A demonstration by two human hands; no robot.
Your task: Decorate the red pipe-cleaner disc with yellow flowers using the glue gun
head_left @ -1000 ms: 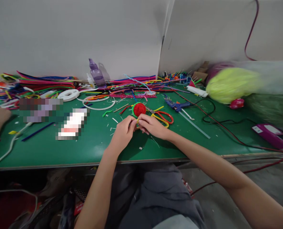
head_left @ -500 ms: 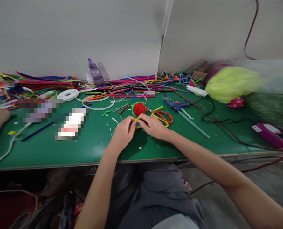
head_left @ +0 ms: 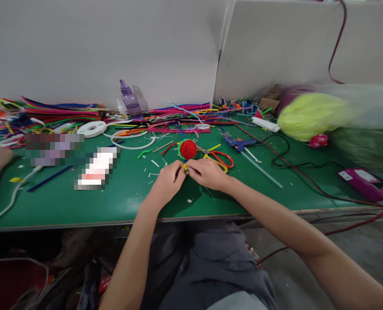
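Left hand point(head_left: 168, 181) and right hand point(head_left: 209, 173) are now sitting lower, mid-frame, fingers pinching a yellow piece point(head_left: 185, 167); handwork is seemingly continuing.

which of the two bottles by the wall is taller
The purple bottle, on the right of the pair as pictured; its pointed top rises well above the white bottle beside it, which is also slimmer.

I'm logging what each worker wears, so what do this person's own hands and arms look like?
The left hand and right hand wear no gloves. Both forearms are bare, with no sleeves, watch or bracelet showing. Dark grey clothing covers the lap.
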